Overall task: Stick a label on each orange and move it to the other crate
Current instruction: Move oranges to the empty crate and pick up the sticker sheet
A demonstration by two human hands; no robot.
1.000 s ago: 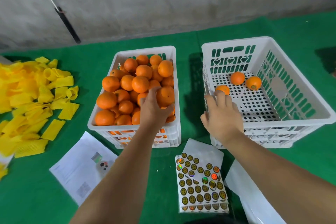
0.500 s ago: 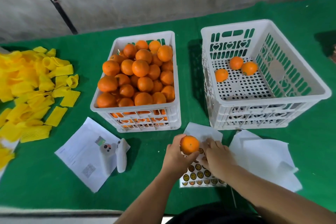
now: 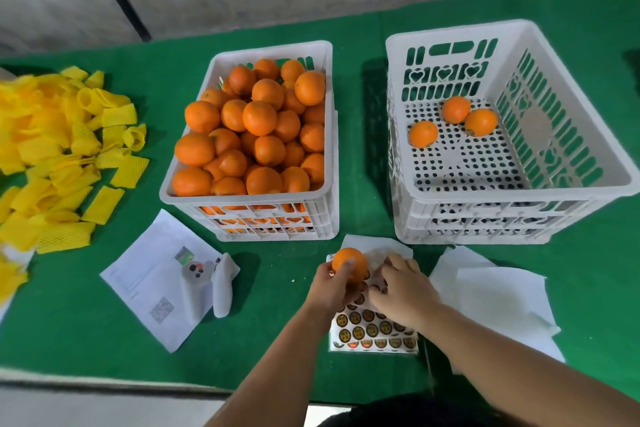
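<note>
My left hand (image 3: 332,289) grips one orange (image 3: 349,263) just above the sticker sheet (image 3: 370,331), which lies on the green table near its front edge. My right hand (image 3: 403,291) rests on that sheet with its fingers bent down onto the round labels; I cannot tell whether a label is pinched. The left white crate (image 3: 249,199) is heaped with several oranges (image 3: 259,118). The right white crate (image 3: 519,196) holds three oranges (image 3: 456,109) on its perforated floor, towards the back left.
A pile of yellow foam sleeves (image 3: 55,152) covers the table's left side. A printed paper (image 3: 156,277) with a small white device (image 3: 221,284) lies front left. White backing sheets (image 3: 495,295) lie right of the sticker sheet. The table's front edge is close to me.
My left hand took an orange from the left crate and brought it down over the sticker sheet. My right hand left the right crate and came down onto the sheet.
</note>
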